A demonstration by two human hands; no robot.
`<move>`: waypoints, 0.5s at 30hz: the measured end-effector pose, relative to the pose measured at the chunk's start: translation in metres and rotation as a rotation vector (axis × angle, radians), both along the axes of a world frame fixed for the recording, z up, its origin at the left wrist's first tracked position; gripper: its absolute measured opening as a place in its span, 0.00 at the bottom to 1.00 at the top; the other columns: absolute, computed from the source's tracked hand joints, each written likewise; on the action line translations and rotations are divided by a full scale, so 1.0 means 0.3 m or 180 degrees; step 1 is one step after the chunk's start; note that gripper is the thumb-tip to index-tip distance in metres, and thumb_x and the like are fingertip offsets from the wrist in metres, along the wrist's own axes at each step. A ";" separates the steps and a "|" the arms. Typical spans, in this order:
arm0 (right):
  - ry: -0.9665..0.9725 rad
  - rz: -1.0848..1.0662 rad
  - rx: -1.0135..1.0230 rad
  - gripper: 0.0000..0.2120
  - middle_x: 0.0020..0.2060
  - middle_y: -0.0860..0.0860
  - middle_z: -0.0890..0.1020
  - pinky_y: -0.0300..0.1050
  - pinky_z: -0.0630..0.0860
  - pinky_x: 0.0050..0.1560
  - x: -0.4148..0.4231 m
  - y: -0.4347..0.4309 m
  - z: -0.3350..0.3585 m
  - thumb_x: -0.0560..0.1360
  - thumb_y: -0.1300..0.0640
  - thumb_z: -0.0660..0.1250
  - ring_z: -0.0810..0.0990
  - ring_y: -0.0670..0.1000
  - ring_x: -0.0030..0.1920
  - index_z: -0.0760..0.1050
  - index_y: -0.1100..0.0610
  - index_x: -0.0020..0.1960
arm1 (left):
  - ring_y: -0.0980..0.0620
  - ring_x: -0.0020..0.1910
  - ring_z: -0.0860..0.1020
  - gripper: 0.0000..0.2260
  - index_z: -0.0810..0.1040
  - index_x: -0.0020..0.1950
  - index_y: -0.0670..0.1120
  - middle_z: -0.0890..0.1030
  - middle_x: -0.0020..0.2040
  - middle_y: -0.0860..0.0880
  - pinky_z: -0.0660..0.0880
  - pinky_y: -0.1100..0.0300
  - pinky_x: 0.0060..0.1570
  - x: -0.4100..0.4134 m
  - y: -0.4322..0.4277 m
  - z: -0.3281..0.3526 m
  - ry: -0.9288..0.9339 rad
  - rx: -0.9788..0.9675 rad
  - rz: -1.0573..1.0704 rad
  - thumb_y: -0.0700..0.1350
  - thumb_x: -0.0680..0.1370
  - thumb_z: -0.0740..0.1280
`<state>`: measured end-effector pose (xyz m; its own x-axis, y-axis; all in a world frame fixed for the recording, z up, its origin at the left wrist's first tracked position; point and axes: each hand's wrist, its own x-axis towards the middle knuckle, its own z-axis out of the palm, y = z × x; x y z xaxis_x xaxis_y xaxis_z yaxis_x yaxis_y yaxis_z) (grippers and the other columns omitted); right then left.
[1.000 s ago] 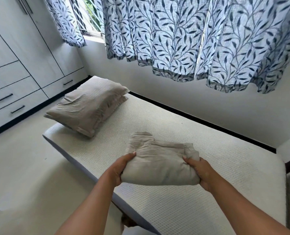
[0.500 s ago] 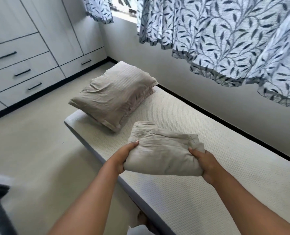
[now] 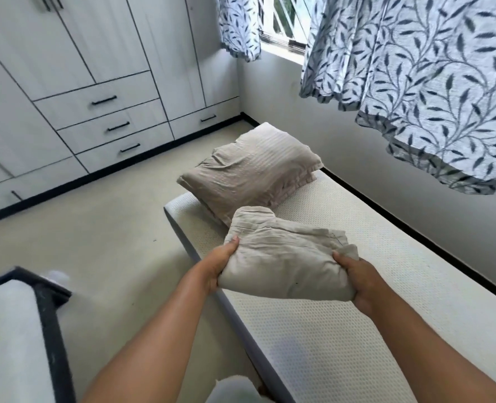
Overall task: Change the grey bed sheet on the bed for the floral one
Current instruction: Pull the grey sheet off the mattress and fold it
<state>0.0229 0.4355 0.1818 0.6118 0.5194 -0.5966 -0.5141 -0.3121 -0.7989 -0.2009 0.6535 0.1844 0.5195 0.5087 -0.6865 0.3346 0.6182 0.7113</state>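
While the left hand (image 3: pixel 219 267) clasps its left end with the thumb on top and the right hand (image 3: pixel 357 276) clasps its right end the same way, the grey bed sheet (image 3: pixel 287 264) sits between them as a thick, creased, folded bundle. It is held over the left edge of the bed (image 3: pixel 357 330); whether its underside touches the bed cannot be told. Both hands are curled round the cloth, fingers tucked beneath it out of sight. The bed shows a bare, cream, dimpled mattress top with a pale grey side band, running from near right to far centre along the wall (image 3: pixel 371 170). Just beyond the bundle, at the far end of the bed, lies a pillow (image 3: pixel 249 175) in a wrinkled beige striped case, one corner overhanging the left edge. Above the right side hangs a leaf-patterned curtain (image 3: pixel 415 82), blue-grey on white, its hem well above the mattress; a narrower curtain panel (image 3: pixel 238 24) hangs further left, with a strip of window (image 3: pixel 281 21) between them. Across the cream floor (image 3: pixel 95 242), far left, stands a white wardrobe (image 3: pixel 66 39) with closed doors and a stack of drawers (image 3: pixel 107 126) with black handles, all pushed shut, so nothing inside shows. At the near left corner juts a blurred white surface with a black edge (image 3: pixel 52 330).
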 end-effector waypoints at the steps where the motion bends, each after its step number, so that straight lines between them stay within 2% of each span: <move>1: -0.0001 0.0046 -0.0013 0.15 0.50 0.58 0.87 0.56 0.82 0.56 -0.004 0.028 0.005 0.78 0.52 0.71 0.87 0.60 0.52 0.80 0.60 0.61 | 0.47 0.44 0.86 0.19 0.80 0.60 0.45 0.87 0.49 0.44 0.82 0.56 0.40 -0.015 0.018 0.004 0.0039 0.0032 0.0038 0.59 0.82 0.63; 3: 0.0010 0.0112 -0.0004 0.14 0.50 0.58 0.87 0.55 0.82 0.54 -0.016 0.089 0.010 0.80 0.53 0.70 0.86 0.60 0.52 0.81 0.60 0.60 | 0.47 0.43 0.86 0.20 0.81 0.60 0.43 0.87 0.49 0.44 0.82 0.55 0.40 -0.052 0.062 -0.002 0.0103 0.0111 0.0162 0.58 0.82 0.64; 6: -0.0044 0.0201 -0.0103 0.12 0.51 0.58 0.87 0.55 0.83 0.53 -0.022 0.209 0.005 0.80 0.55 0.70 0.86 0.60 0.52 0.80 0.60 0.60 | 0.45 0.46 0.85 0.21 0.81 0.61 0.42 0.86 0.51 0.43 0.82 0.51 0.47 -0.100 0.160 -0.027 0.0189 0.0196 0.0312 0.59 0.82 0.64; 11: -0.0088 0.0272 -0.0350 0.14 0.54 0.58 0.85 0.63 0.81 0.58 -0.014 0.483 -0.005 0.79 0.55 0.70 0.85 0.61 0.54 0.78 0.58 0.64 | 0.47 0.38 0.86 0.19 0.80 0.60 0.43 0.87 0.45 0.45 0.82 0.54 0.37 -0.135 0.382 -0.073 0.0214 -0.0008 0.0507 0.57 0.83 0.62; 15: -0.0056 0.0222 -0.0425 0.09 0.54 0.57 0.84 0.63 0.80 0.58 -0.013 0.771 -0.029 0.80 0.57 0.68 0.84 0.61 0.55 0.77 0.55 0.60 | 0.46 0.39 0.86 0.18 0.79 0.63 0.44 0.87 0.47 0.44 0.83 0.52 0.36 -0.137 0.652 -0.136 0.0125 -0.0195 0.0663 0.56 0.83 0.62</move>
<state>0.0190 0.6667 0.1730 0.5880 0.4776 -0.6528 -0.4738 -0.4507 -0.7566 -0.2421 0.8492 0.1436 0.3796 0.5589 -0.7372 0.2218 0.7186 0.6591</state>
